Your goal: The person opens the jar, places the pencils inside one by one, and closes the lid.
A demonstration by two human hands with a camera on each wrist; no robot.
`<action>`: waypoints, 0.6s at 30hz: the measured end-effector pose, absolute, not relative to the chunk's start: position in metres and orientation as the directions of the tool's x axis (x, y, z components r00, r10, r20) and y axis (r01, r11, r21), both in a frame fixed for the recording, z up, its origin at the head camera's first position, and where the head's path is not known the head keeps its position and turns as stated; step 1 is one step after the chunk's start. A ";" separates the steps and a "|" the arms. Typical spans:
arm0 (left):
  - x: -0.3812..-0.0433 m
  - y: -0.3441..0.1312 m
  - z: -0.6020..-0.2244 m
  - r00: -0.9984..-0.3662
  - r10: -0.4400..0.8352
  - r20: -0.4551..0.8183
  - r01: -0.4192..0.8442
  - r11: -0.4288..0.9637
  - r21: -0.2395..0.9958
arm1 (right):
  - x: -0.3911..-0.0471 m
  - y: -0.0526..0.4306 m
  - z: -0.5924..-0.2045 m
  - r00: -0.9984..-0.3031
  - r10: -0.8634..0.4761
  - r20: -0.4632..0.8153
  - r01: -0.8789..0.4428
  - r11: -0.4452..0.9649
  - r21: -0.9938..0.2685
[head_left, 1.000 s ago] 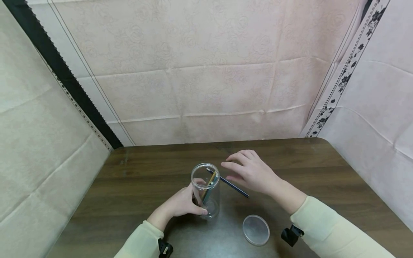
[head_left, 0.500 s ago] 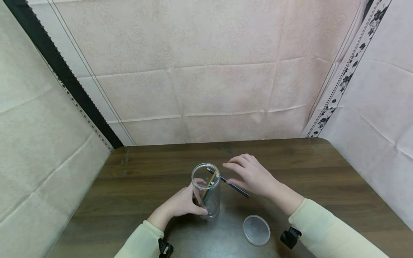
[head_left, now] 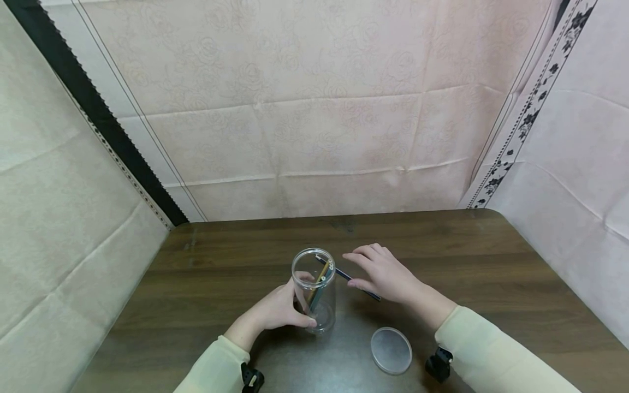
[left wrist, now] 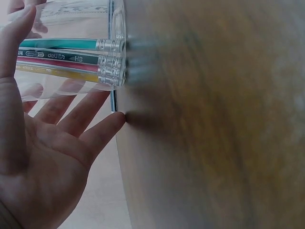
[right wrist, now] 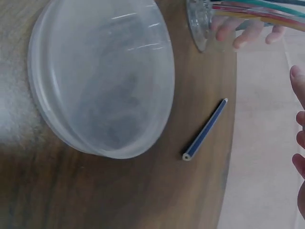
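Observation:
My left hand [head_left: 280,308] holds a clear jar [head_left: 322,316] upright on the table, thumb at the near side and fingers behind it. Inside lean several pencils [left wrist: 62,58]: green, dark with HB lettering, red and yellow. To the right of the jar a dark blue pencil [head_left: 343,274] lies on the table, its far end seen behind the jar. Over that pencil is my right hand [head_left: 380,275], fingers loosely bent and holding nothing. In the right wrist view the blue pencil [right wrist: 206,129] lies apart from the fingertips [right wrist: 296,74].
A round translucent lid [head_left: 391,351] lies on the wooden table [head_left: 221,262], nearer the front than the jar. Pale cloth hangs [head_left: 304,136] behind the table and along both sides.
My right hand has come down and slightly toward the near side, over the blue pencil. The left hand and the jar stay in place.

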State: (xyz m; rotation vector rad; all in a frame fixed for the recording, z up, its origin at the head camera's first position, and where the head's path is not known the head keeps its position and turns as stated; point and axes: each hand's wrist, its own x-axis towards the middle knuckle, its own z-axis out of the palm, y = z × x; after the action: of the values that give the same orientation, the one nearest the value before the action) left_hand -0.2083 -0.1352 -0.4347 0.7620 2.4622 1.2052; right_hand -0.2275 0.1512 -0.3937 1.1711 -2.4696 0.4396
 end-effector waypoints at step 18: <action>-0.208 -0.133 -0.435 -0.815 0.579 -0.023 0.343 0.514 0.786 | -0.230 0.153 -0.407 -0.627 -0.652 0.426 -0.760 0.631 -0.152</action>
State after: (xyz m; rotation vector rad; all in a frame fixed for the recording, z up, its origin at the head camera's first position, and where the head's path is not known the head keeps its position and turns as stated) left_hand -0.2078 -0.1333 -0.4347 0.7742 2.4760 1.1922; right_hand -0.2302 0.1532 -0.4073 1.1318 -2.5244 0.4583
